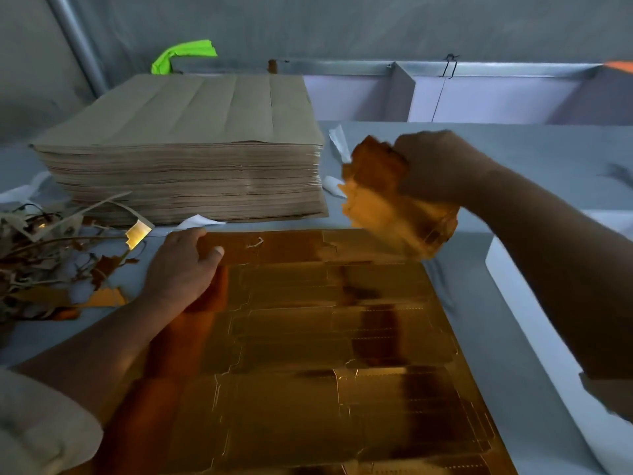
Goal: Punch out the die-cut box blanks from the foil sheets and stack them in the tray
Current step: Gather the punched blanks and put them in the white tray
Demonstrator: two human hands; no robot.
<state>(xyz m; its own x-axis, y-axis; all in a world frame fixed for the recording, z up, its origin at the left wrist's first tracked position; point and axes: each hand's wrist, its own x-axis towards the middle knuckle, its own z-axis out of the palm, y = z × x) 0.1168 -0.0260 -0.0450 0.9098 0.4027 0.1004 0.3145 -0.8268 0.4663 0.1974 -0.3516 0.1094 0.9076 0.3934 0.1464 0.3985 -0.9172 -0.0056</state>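
Observation:
A gold foil sheet [325,354] with die-cut box outlines lies flat on the grey table in front of me. My left hand [181,269] presses down on the sheet's far left corner, fingers spread over its edge. My right hand [442,162] is raised above the sheet's far right corner and grips a blurred, crumpled piece of gold foil board [387,204]. A tall stack of brown-backed sheets [191,142] stands beyond my left hand.
A heap of torn scrap strips [51,255] lies at the left. A white tray edge [534,310] runs along the right side. White paper scraps [337,142] dot the table. A metal rail and a green cloth [181,54] sit at the back.

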